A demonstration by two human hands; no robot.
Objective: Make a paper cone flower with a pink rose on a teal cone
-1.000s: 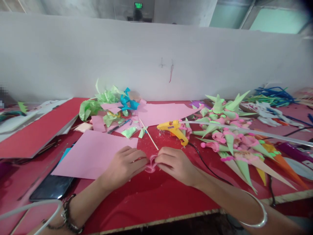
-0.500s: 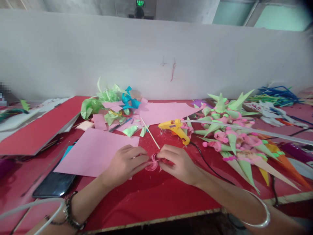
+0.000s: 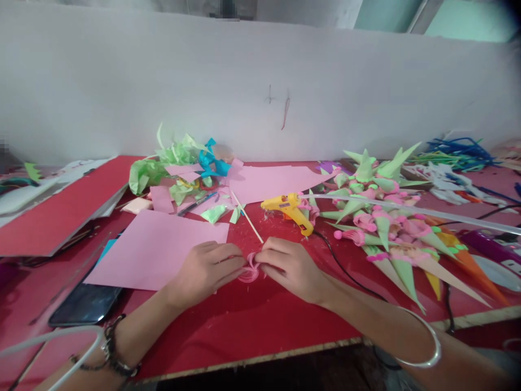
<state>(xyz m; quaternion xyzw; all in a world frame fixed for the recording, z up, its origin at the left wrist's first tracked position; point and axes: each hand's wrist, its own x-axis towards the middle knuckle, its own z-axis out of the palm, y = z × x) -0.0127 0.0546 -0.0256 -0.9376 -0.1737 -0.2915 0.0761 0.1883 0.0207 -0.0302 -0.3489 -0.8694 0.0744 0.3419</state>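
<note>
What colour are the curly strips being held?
The curly strips are pink, best in the head view.

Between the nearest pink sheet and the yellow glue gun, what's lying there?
The head view shows a thin pale stick and a small light-green scrap.

phone (image 3: 86, 307): lying left of left hand (image 3: 208, 270)
red board (image 3: 67, 212): resting farther left
grey partition (image 3: 183, 76): standing well beyond left hand and right hand (image 3: 290, 267)
</note>
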